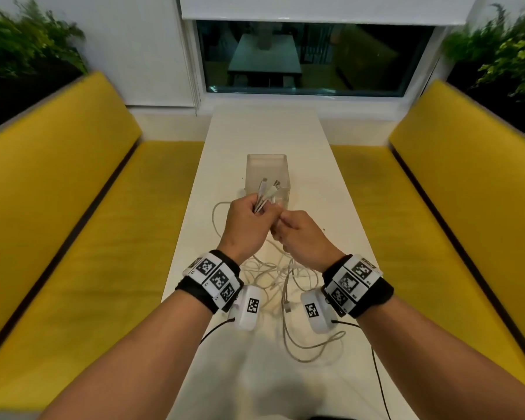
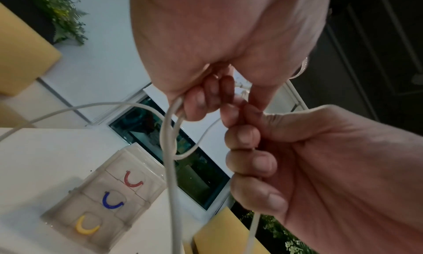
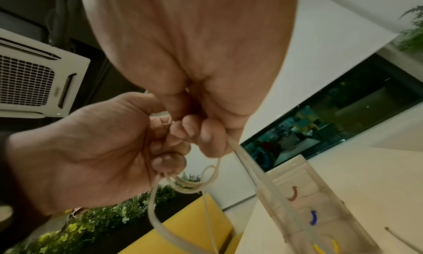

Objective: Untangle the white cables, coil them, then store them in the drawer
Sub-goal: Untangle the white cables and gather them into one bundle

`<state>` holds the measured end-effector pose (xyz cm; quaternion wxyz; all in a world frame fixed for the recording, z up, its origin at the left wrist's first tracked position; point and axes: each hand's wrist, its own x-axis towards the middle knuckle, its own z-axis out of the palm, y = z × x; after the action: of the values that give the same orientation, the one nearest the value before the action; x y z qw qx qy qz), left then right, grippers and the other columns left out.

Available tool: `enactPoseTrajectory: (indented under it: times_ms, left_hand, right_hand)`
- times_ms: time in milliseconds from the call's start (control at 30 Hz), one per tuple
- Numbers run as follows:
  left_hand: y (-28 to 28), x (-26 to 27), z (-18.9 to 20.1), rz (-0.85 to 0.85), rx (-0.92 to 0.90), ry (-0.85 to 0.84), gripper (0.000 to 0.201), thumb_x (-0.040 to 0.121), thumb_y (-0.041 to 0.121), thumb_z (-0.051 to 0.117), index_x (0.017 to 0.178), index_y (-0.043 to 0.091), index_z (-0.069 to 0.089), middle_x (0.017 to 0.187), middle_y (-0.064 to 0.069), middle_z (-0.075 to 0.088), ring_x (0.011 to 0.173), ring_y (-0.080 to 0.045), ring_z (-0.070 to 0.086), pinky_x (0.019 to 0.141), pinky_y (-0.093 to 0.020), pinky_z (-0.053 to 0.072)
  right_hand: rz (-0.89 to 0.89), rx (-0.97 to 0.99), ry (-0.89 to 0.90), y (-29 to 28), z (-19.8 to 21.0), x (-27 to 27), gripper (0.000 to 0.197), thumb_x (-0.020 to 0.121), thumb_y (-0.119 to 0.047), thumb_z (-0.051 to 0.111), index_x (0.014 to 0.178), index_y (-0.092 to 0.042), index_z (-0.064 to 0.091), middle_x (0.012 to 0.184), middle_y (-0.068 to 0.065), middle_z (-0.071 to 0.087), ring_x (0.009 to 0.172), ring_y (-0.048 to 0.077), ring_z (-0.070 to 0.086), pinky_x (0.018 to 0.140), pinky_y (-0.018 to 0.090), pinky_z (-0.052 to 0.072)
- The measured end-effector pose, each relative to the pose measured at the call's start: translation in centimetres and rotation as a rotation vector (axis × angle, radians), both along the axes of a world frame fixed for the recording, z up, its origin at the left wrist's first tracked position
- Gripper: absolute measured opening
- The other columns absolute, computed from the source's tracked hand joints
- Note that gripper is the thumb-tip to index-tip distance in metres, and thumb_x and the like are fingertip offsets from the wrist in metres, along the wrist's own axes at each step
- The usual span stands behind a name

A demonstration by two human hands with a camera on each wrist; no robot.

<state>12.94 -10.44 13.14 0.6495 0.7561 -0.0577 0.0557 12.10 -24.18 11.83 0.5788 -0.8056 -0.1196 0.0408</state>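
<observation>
A long white table [image 1: 264, 131] is seen in the middle of the frame, with a clear drawer box [image 1: 267, 174] at its centre. White cables [image 1: 285, 286] lie tangled below the box. Several cable ends are gripped by the curled left hand [image 1: 246, 228]; one strand is pinched by the right hand [image 1: 303, 237].

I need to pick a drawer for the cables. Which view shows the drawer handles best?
The left wrist view: the drawer unit faces it, red, blue and yellow handles all clear. The right wrist view shows them side-on, cables crossing. The head view shows only its top.
</observation>
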Motion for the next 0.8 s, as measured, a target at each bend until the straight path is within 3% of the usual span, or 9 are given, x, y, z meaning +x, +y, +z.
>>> enactPoseTrajectory:
  times_ms: [100,167,200,267,400,500,567,667,800]
  left_hand:
    - [0.3,0.2,-0.2,0.008,0.080,0.005,0.034,0.090,0.025,0.067,0.069,-0.001,0.059,0.061,-0.023,0.057,0.053,-0.018,0.049,0.051,-0.044,0.048]
    - [0.7,0.5,0.1,0.034,0.064,0.009,0.034,0.091,0.022,0.066,0.063,0.006,0.058,0.051,-0.009,0.051,0.049,-0.015,0.045,0.047,-0.040,0.043]
    - [1.1,0.8,0.4,0.072,0.054,0.001,0.034,0.093,0.024,0.067,0.064,0.008,0.059,0.049,0.001,0.047,0.047,-0.010,0.040,0.045,-0.033,0.037]
    - [1.9,1.8,1.1,0.169,0.017,-0.020,0.036,0.095,0.028,0.067,0.067,0.007,0.059,0.051,0.009,0.041,0.044,-0.006,0.032,0.046,-0.026,0.031]
    - [3.4,3.2,1.8,0.297,-0.066,-0.026,0.034,0.094,0.029,0.068,0.066,0.016,0.053,0.056,0.007,0.042,0.053,-0.015,0.036,0.052,-0.031,0.035]
    - [3.9,3.5,2.5,0.338,-0.134,-0.040,0.027,0.094,0.031,0.067,0.073,0.015,0.061,0.058,0.007,0.047,0.055,-0.017,0.042,0.055,-0.033,0.040]
    - [4.4,3.7,3.1,0.362,-0.191,-0.055,0.026,0.089,0.039,0.068,0.074,0.019,0.062,0.059,0.007,0.049,0.056,-0.017,0.042,0.056,-0.035,0.039]
    - [5.5,3.8,4.4,0.426,-0.257,-0.112,0.034,0.080,0.051,0.067,0.077,0.017,0.062,0.064,-0.002,0.049,0.061,-0.021,0.040,0.055,-0.038,0.037]
    - [6.6,4.5,6.5,0.550,-0.357,-0.185,0.020,0.094,0.029,0.066,0.079,0.017,0.064,0.060,0.004,0.052,0.052,-0.012,0.044,0.050,-0.030,0.041]
  right_hand:
    - [0.032,-0.021,-0.053,-0.2,-0.6,-0.2,0.039,0.104,-0.009,0.045,0.066,-0.015,0.052,0.062,-0.004,0.046,0.048,0.000,0.037,0.052,0.017,0.030]
    - [0.035,0.051,-0.045,-0.2,-1.3,-0.3,0.041,0.105,-0.014,0.045,0.067,-0.022,0.058,0.056,-0.008,0.044,0.047,0.002,0.035,0.050,0.017,0.029]
    - [0.021,0.095,-0.018,-0.3,-1.9,-0.2,0.038,0.106,-0.017,0.045,0.072,-0.019,0.062,0.055,-0.005,0.043,0.047,0.005,0.035,0.049,0.019,0.029]
    - [-0.020,0.151,0.050,-0.8,-3.7,-0.4,0.033,0.106,-0.019,0.044,0.081,-0.009,0.063,0.056,0.003,0.041,0.048,0.010,0.034,0.049,0.023,0.027]
    - [-0.065,0.122,0.163,-1.5,-8.1,-1.3,0.035,0.106,-0.021,0.043,0.076,-0.015,0.059,0.053,-0.007,0.043,0.049,0.010,0.035,0.050,0.029,0.030]
    - [-0.065,0.051,0.207,-1.4,-10.9,-2.1,0.037,0.105,-0.027,0.045,0.072,-0.015,0.056,0.053,-0.016,0.045,0.051,0.006,0.038,0.051,0.020,0.032]
    - [-0.064,0.003,0.220,-1.5,-12.2,-2.8,0.039,0.103,-0.034,0.045,0.070,-0.016,0.054,0.057,-0.011,0.045,0.051,0.006,0.038,0.052,0.021,0.033]
    - [-0.056,-0.031,0.236,-2.0,-13.1,-3.5,0.040,0.105,-0.028,0.045,0.068,-0.014,0.049,0.060,-0.004,0.042,0.052,0.007,0.037,0.054,0.021,0.034]
    - [-0.041,-0.094,0.259,-2.5,-13.7,-3.8,0.040,0.105,-0.028,0.046,0.066,-0.016,0.051,0.059,-0.003,0.046,0.057,0.014,0.040,0.061,0.029,0.037]
